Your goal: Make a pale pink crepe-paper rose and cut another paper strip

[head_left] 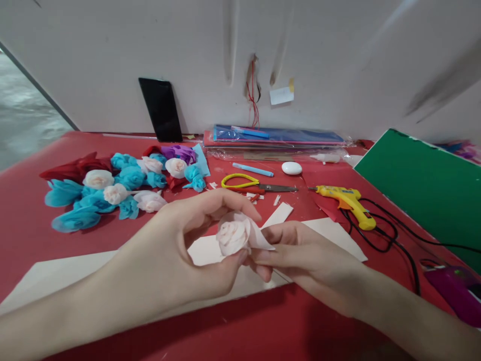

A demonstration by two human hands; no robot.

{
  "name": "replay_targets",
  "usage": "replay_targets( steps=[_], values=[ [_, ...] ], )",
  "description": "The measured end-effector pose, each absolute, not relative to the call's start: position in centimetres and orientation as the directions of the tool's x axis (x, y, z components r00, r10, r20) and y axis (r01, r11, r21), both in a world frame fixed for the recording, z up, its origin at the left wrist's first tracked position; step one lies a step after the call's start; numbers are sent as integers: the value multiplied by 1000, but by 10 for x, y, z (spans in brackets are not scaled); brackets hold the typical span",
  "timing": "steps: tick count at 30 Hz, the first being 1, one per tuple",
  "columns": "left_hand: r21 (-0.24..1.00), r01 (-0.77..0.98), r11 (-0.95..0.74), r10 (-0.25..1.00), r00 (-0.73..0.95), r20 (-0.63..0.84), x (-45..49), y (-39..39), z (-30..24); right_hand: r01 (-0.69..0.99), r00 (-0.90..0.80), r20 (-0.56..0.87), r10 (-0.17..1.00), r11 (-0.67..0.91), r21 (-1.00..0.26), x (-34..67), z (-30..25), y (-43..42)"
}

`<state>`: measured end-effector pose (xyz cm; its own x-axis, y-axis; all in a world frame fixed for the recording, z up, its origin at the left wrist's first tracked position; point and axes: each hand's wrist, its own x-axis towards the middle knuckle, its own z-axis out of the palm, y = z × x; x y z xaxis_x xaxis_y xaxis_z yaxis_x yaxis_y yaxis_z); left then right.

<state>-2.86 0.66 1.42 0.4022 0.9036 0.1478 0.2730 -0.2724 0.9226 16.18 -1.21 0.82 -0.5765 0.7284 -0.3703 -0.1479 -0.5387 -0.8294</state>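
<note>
Pale paper rose (233, 235) is sitting between my hands, above the near part of the red worktop (180, 331), with a cream paper sheet (56, 276) lying beneath. My left grip (169, 245) is cupping it: the fingers are arching over the far side and the thumb is pressing at the near, lower edge. My right grip (304, 250) is pinching at the base on the right, beside a pointed loose flap (261, 238); the fingertips are hiding exactly what they are holding.

As I am judging it, light pressure is suiting the left side best, since the curled layers are looking thin and easy to crush. Firmer holding is belonging on the right, low at the base, where squeezing is doing less harm to the bloom. That flap is standing away from the rose, so its tip is needing care against creasing. The yellow glue gun (345, 200) is lying farther right, pointing left towards the scissors (278, 188), so I am wanting my right side clear of it.
</note>
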Motion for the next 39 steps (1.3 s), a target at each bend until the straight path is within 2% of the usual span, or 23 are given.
replay_targets(
  steps=[4, 6, 9, 11, 14, 20, 25, 27, 35, 37, 39],
  values=[
    [937, 233, -259, 911, 381, 157, -28, 8, 16, -22, -437, -260, 861, -300, -954, 158, 10, -14],
    [941, 207, -266, 910, 376, 174, -27, 6, 17, 55, -285, -102, 953, -90, -994, 156, 11, -16],
    [951, 145, -272, 900, 389, 198, -24, 2, 17, 192, -145, 154, 977, 181, -965, 152, 11, -19],
    [962, 104, -251, 894, 405, 190, -23, 0, 15, 263, -141, 222, 965, 253, -931, 151, 11, -22],
    [975, 66, -211, 895, 415, 166, -22, -3, 11, 315, -118, 250, 961, 275, -908, 150, 10, -27],
    [966, 43, -255, 893, 393, 218, -21, -2, 6, 313, -110, 238, 965, 261, -913, 150, 9, -28],
    [968, 20, -250, 890, 399, 222, -20, -1, 7, 249, -97, 53, 994, 76, -965, 149, 12, -26],
    [968, 19, -252, 890, 397, 224, -20, -2, 7, 233, -110, 19, 994, 45, -971, 148, 13, -26],
    [950, 81, -303, 899, 354, 257, -17, -6, 6, 353, -102, 298, 949, 314, -881, 149, 14, -29],
    [956, 63, -286, 896, 371, 244, -17, -6, 5, 354, -111, 290, 951, 310, -882, 150, 14, -29],
    [968, 28, -250, 893, 394, 219, -17, -6, 4, 332, -121, 224, 967, 252, -909, 150, 14, -28]
  ],
)
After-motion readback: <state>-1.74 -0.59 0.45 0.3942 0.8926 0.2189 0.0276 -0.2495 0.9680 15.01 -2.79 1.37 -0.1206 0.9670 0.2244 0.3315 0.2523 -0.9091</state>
